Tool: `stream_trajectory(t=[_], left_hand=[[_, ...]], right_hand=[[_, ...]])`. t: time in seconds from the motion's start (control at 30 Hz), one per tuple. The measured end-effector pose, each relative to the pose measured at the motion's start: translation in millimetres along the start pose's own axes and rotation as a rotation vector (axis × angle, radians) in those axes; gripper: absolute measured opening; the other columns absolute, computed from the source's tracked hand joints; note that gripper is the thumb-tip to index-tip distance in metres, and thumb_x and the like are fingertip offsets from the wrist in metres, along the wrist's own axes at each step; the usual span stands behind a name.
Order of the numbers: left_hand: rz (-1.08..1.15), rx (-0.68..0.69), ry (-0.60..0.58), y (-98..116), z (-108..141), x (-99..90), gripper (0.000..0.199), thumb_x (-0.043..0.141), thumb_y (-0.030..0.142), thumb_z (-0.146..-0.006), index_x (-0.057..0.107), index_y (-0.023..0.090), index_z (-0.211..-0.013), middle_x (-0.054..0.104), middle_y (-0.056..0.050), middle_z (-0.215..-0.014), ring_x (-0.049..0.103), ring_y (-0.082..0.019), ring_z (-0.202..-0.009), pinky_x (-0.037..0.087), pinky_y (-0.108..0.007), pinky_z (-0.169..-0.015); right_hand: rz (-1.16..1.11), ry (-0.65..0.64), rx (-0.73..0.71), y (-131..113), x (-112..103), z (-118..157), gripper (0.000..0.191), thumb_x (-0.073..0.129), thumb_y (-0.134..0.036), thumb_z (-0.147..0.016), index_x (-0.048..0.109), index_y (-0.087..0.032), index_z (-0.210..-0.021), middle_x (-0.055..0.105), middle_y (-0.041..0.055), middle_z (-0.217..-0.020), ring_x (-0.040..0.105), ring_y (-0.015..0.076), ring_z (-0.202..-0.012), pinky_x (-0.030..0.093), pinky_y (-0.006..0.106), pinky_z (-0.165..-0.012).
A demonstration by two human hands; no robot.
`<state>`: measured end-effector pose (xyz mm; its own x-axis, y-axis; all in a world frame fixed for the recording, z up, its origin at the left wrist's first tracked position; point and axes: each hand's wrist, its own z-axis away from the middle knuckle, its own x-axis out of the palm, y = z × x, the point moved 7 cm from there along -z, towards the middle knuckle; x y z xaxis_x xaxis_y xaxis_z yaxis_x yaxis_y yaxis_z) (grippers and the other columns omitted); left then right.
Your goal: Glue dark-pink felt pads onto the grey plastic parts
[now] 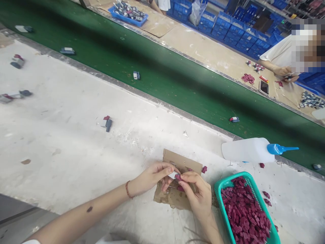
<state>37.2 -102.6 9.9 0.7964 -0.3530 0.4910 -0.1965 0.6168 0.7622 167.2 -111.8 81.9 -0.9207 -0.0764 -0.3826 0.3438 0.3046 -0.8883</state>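
Observation:
My left hand is closed on a small white and grey plastic part. Against its end, my right hand pinches a small maroon piece between thumb and forefinger. The two pieces touch, though the fingers partly cover them. Under both hands lies a stained piece of cardboard, with a few maroon bits on it. To the right of my right hand stands a green basket heaped with maroon pieces.
A white bottle with a blue nozzle lies beyond the basket. A green conveyor belt crosses diagonally, carrying several small parts. One assembled part sits on the white table. Across the belt, a co-worker's hands handle parts near a phone.

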Motion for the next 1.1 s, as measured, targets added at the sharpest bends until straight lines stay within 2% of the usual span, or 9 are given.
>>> stream_trajectory(t=[0.17,0.33,0.43,0.63,0.77,0.87,0.97,1.03,1.1], left_hand=[[-0.053,0.004,-0.017,-1.7,-0.2,0.9,0.063,0.060,0.076,-0.075,0.064,0.014,-0.083,0.050,0.006,-0.055,0.048,-0.008,-0.042,0.040,-0.021,-0.044],[-0.191,0.009,-0.001,-4.9,1.3,4.8,0.059,0.047,0.077,-0.081,0.049,0.019,-0.070,0.038,0.009,-0.045,0.031,-0.006,-0.035,0.027,-0.020,-0.038],[-0.288,0.077,0.055,-0.9,3.9,6.8,0.059,0.040,0.076,-0.085,0.038,0.021,-0.063,0.031,0.008,-0.049,0.028,-0.008,-0.043,0.025,-0.020,-0.041],[-0.304,0.109,0.106,-0.7,7.4,7.9,0.061,0.037,0.079,-0.084,0.038,0.021,-0.064,0.035,0.003,-0.064,0.035,-0.013,-0.060,0.036,-0.023,-0.049],[-0.306,0.081,0.111,-1.6,7.8,9.4,0.063,0.036,0.080,-0.083,0.042,0.020,-0.065,0.037,0.003,-0.063,0.037,-0.014,-0.060,0.037,-0.025,-0.053],[-0.279,0.055,0.135,-0.1,8.9,8.7,0.063,0.039,0.080,-0.082,0.040,0.020,-0.064,0.034,0.004,-0.061,0.033,-0.012,-0.057,0.033,-0.025,-0.051],[-0.282,0.057,0.112,5.0,10.8,6.9,0.061,0.042,0.076,-0.085,0.040,0.020,-0.061,0.035,0.005,-0.054,0.033,-0.010,-0.050,0.032,-0.025,-0.050],[-0.263,0.075,0.120,11.3,12.3,1.2,0.057,0.046,0.072,-0.086,0.050,0.018,-0.067,0.046,0.003,-0.056,0.042,-0.012,-0.052,0.037,-0.026,-0.052],[-0.235,0.092,0.191,19.4,13.4,-10.2,0.050,0.056,0.067,-0.083,0.060,0.017,-0.081,0.056,0.000,-0.066,0.050,-0.014,-0.057,0.043,-0.027,-0.056]], right_hand=[[0.058,-0.046,-0.092,-6.4,3.9,-0.3,0.012,0.061,-0.014,-0.092,0.070,-0.022,-0.090,0.076,0.0048,-0.080,0.072,0.0178,-0.071,0.059,0.029,-0.064],[0.096,-0.052,-0.174,-9.5,5.7,0.7,0.015,0.057,-0.013,-0.094,0.069,-0.022,-0.096,0.076,0.0045,-0.080,0.072,0.0180,-0.073,0.059,0.030,-0.066],[0.080,-0.041,-0.100,-4.1,5.3,1.0,0.012,0.059,-0.016,-0.093,0.069,-0.021,-0.089,0.076,0.0048,-0.080,0.072,0.0179,-0.071,0.059,0.029,-0.066],[-0.004,-0.058,0.077,4.5,9.4,5.2,0.013,0.062,-0.018,-0.091,0.069,-0.020,-0.080,0.075,0.0046,-0.076,0.071,0.0177,-0.069,0.059,0.027,-0.063],[-0.001,-0.059,0.099,5.1,12.6,5.1,0.012,0.061,-0.019,-0.091,0.069,-0.020,-0.083,0.075,0.0046,-0.078,0.071,0.0176,-0.070,0.058,0.026,-0.064],[0.029,-0.091,0.070,0.0,10.1,3.9,0.013,0.058,-0.019,-0.093,0.071,-0.021,-0.091,0.077,0.0049,-0.085,0.072,0.0176,-0.076,0.058,0.027,-0.070],[0.129,-0.130,0.055,-8.0,-8.7,9.0,0.019,0.054,-0.018,-0.096,0.070,-0.023,-0.103,0.076,0.0038,-0.090,0.071,0.0173,-0.080,0.057,0.027,-0.073],[0.270,-0.023,0.088,-11.2,-40.8,16.9,0.018,0.053,-0.019,-0.096,0.070,-0.024,-0.101,0.074,0.0030,-0.086,0.069,0.0180,-0.078,0.055,0.028,-0.071],[0.475,0.138,0.190,-9.0,-81.3,29.1,0.017,0.052,-0.023,-0.096,0.069,-0.025,-0.096,0.072,0.0040,-0.088,0.068,0.0199,-0.079,0.054,0.030,-0.071]])
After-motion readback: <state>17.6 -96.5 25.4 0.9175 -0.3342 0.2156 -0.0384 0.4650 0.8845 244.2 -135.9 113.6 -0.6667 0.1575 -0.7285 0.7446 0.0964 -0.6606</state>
